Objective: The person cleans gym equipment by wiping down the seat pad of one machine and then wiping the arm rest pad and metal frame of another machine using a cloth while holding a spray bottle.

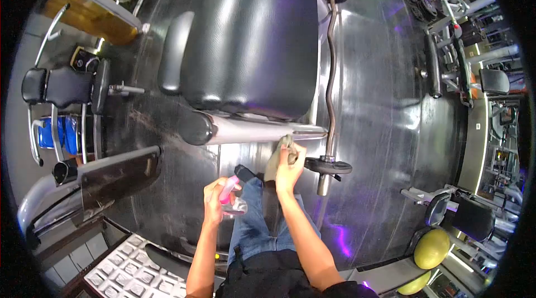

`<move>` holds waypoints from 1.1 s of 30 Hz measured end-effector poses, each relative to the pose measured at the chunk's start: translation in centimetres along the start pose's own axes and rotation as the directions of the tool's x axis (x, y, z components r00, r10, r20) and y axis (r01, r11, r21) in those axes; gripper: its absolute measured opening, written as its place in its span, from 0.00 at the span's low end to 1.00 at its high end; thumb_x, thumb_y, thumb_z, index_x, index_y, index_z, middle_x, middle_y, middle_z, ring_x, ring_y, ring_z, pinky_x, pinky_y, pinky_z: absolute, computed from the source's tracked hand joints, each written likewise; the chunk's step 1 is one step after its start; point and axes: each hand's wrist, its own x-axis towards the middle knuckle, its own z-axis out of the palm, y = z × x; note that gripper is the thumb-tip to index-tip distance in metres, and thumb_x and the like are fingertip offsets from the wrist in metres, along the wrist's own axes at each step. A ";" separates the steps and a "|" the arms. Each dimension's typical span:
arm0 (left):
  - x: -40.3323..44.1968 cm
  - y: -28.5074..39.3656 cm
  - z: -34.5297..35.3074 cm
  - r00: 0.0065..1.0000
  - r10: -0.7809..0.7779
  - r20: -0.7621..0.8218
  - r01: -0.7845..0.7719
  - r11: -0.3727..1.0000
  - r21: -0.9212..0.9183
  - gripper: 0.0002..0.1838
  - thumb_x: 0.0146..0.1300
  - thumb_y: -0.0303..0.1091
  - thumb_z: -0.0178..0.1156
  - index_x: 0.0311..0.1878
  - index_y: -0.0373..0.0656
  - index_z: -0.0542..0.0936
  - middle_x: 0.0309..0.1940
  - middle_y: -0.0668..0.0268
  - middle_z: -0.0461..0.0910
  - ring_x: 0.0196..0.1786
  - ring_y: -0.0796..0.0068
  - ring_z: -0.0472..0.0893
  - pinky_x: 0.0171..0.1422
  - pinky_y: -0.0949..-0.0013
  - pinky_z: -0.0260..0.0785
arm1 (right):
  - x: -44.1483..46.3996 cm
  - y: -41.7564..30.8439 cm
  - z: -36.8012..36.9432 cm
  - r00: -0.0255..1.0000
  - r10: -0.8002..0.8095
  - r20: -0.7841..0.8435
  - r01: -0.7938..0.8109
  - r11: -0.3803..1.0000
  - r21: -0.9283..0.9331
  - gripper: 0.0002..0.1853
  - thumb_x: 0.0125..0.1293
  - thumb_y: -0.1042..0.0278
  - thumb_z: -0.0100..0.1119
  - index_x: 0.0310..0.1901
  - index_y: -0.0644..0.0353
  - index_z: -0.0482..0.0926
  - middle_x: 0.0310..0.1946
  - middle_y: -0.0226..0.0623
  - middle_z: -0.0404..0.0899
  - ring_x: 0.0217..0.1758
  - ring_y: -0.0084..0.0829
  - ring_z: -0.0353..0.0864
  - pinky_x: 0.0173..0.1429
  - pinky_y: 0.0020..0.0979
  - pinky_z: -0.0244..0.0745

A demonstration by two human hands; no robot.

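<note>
The left hand [214,193], fingers closed around a pink-topped spray bottle [228,192], is near the lower edge of the black bench pad [251,41], and no writing can be read. Rightward, the right hand [289,171] pinches a grayish cloth [276,163] at the pale frame bar [251,130], just beside the curved barbell [331,75], with open floor [377,125] beyond.

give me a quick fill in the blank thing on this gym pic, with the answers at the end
The left hand holds a bottle with a ____ top. The right hand holds a ____ by the silver tube. The wavy bar carries a round ____ near each end. The exercise balls at the lower right are ____.

Missing words: pink; cloth; weight plate; yellow.
</note>
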 end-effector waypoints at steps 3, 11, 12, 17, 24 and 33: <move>0.4 -1.0 1.9 1.000 0.020 0.020 -0.021 0.999 0.049 0.27 0.71 0.51 0.51 0.34 0.32 0.82 0.27 0.61 0.81 0.21 0.78 0.74 0.29 0.72 0.64 | 3.5 3.6 -1.4 0.978 0.180 -0.107 -0.177 0.983 0.038 0.13 0.68 0.64 0.63 0.48 0.60 0.75 0.43 0.34 0.77 0.49 0.29 0.74 0.58 0.32 0.67; 0.6 -5.2 4.6 0.985 -0.035 -0.169 0.031 0.999 -0.025 0.27 0.69 0.52 0.53 0.33 0.33 0.81 0.23 0.61 0.79 0.19 0.77 0.73 0.31 0.73 0.65 | 1.6 2.6 -0.8 0.983 0.164 -0.080 -0.155 0.982 0.109 0.14 0.68 0.62 0.64 0.45 0.61 0.71 0.42 0.35 0.73 0.51 0.28 0.69 0.60 0.32 0.63; 0.6 -5.9 4.5 0.986 -0.040 -0.162 0.038 0.999 -0.013 0.27 0.69 0.52 0.53 0.33 0.33 0.81 0.23 0.61 0.79 0.19 0.77 0.73 0.31 0.73 0.65 | 0.4 1.8 -0.5 0.985 0.165 -0.058 -0.161 0.985 0.069 0.14 0.68 0.63 0.64 0.45 0.61 0.71 0.42 0.35 0.72 0.50 0.29 0.69 0.60 0.32 0.63; 0.8 -7.9 3.6 0.975 0.050 -0.217 -0.036 0.997 0.065 0.29 0.68 0.57 0.51 0.35 0.34 0.80 0.29 0.58 0.81 0.19 0.72 0.74 0.26 0.69 0.65 | -2.4 1.9 1.8 0.976 0.212 -0.041 -0.200 0.960 0.197 0.14 0.68 0.68 0.64 0.46 0.62 0.69 0.40 0.34 0.70 0.47 0.26 0.68 0.57 0.31 0.65; 0.3 -10.4 1.6 0.975 0.029 -0.222 0.009 0.986 0.169 0.31 0.69 0.58 0.50 0.34 0.34 0.81 0.27 0.59 0.80 0.19 0.73 0.73 0.29 0.68 0.66 | 0.4 4.7 2.4 0.943 0.247 -0.225 -0.196 0.954 0.226 0.11 0.70 0.66 0.59 0.46 0.62 0.70 0.42 0.34 0.71 0.48 0.28 0.69 0.59 0.31 0.64; 3.5 -7.4 1.2 0.986 0.163 -0.033 -0.150 0.957 0.248 0.30 0.69 0.56 0.49 0.32 0.34 0.81 0.28 0.57 0.80 0.18 0.73 0.72 0.29 0.68 0.66 | 3.0 9.6 2.9 0.810 0.516 -0.278 -0.334 0.796 0.504 0.19 0.69 0.59 0.61 0.53 0.61 0.69 0.51 0.39 0.71 0.55 0.32 0.68 0.65 0.33 0.61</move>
